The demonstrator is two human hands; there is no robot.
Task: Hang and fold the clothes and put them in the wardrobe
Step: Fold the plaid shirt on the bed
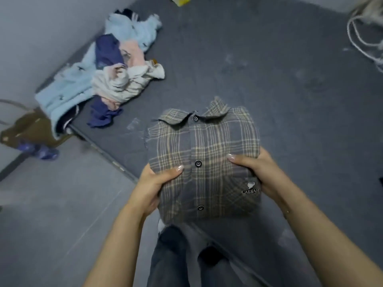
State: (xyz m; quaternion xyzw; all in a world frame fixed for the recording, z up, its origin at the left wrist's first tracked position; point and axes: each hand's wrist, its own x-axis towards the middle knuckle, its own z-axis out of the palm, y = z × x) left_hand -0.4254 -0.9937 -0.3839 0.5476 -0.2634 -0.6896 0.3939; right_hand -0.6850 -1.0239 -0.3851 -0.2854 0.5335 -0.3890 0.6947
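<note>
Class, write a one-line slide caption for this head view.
Both hands, left hand and right hand, hold a folded plaid shirt above the mattress, beside unsorted clothes.

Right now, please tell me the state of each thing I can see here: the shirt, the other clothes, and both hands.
Plaid shirt: folded, buttoned, collar on top, held up over the mattress.
Left hand: grips the shirt's left edge, thumb on top.
Right hand: grips the shirt's right edge, thumb on top.
Pile of clothes: unfolded, crumpled, lying on the mattress.
Brown bag: on the floor beside the mattress.
</note>
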